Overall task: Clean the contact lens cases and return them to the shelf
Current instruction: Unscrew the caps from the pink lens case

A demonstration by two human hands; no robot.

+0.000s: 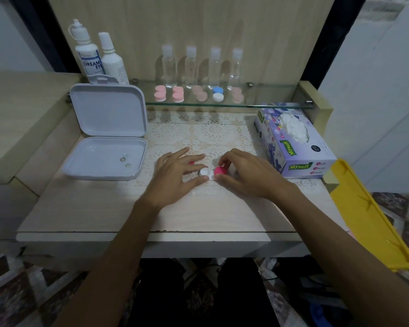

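A contact lens case with a white cap (pixel 204 172) and a dark pink cap (pixel 220 171) lies on the lace mat at the middle of the table. My left hand (pixel 177 176) holds the white side between thumb and fingers. My right hand (pixel 244 171) pinches the pink cap with curled fingers and thumb. A small pink piece (pixel 191 163) shows under my left fingers. On the glass shelf (pixel 257 103) stand several more cases: pale pink ones (pixel 160 93) and a blue and white one (pixel 218 93).
An open white box (pixel 109 138) with two small round items in its tray sits at the left. Two solution bottles (pixel 90 55) stand behind it. Several clear bottles (pixel 191 67) line the shelf. A tissue box (pixel 293 143) lies at the right, a yellow tray (pixel 373 223) beyond the table's edge.
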